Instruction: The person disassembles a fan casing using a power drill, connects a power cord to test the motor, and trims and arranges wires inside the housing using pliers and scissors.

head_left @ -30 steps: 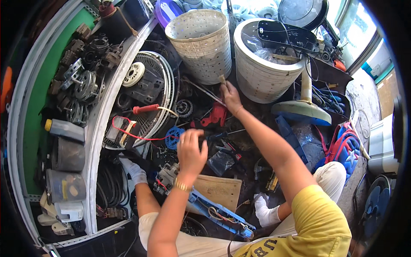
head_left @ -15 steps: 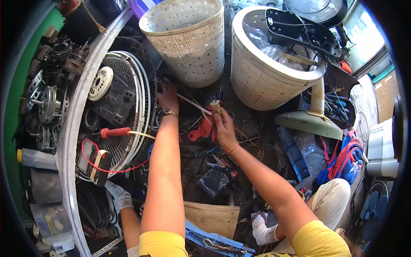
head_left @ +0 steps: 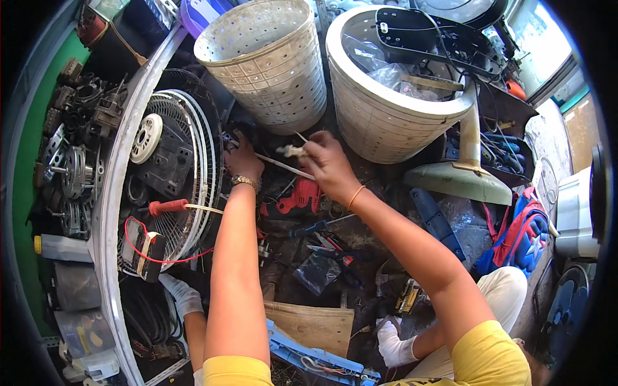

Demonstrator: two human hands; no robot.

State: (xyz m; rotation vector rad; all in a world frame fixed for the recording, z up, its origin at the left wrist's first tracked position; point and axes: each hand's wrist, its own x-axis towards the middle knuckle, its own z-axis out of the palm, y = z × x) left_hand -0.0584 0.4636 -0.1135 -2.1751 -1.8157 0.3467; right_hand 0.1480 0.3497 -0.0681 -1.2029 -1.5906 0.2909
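Note:
My right hand [head_left: 325, 164] is closed on a small cream-coloured fitting [head_left: 293, 151], like a plug, held below the left perforated basket. A pale cord or thin rod [head_left: 273, 161] runs beneath it toward my left hand [head_left: 244, 159], which is at the fan grilles [head_left: 193, 109], its fingers bent around something dark and partly shiny that I cannot make out. Under my right hand lies a red power drill [head_left: 296, 196]. Screwdrivers [head_left: 309, 228], cutters [head_left: 328, 251] and a clear plastic bag [head_left: 315, 273] lie on the floor in front of me.
Two perforated baskets [head_left: 261, 71] [head_left: 393, 128] stand ahead. A metal frame [head_left: 109, 244] with motor parts [head_left: 74, 167] lines the left. A pedestal base [head_left: 457, 183], tool box [head_left: 499, 148] and backpack [head_left: 515, 238] are at right; a wooden board [head_left: 309, 318] and blue housing [head_left: 309, 354] lie below.
My left hand moved forward to the grilles. My right hand came down from the baskets, then shifted slightly up and left with the cream fitting, now turned sideways. The view has shifted too.

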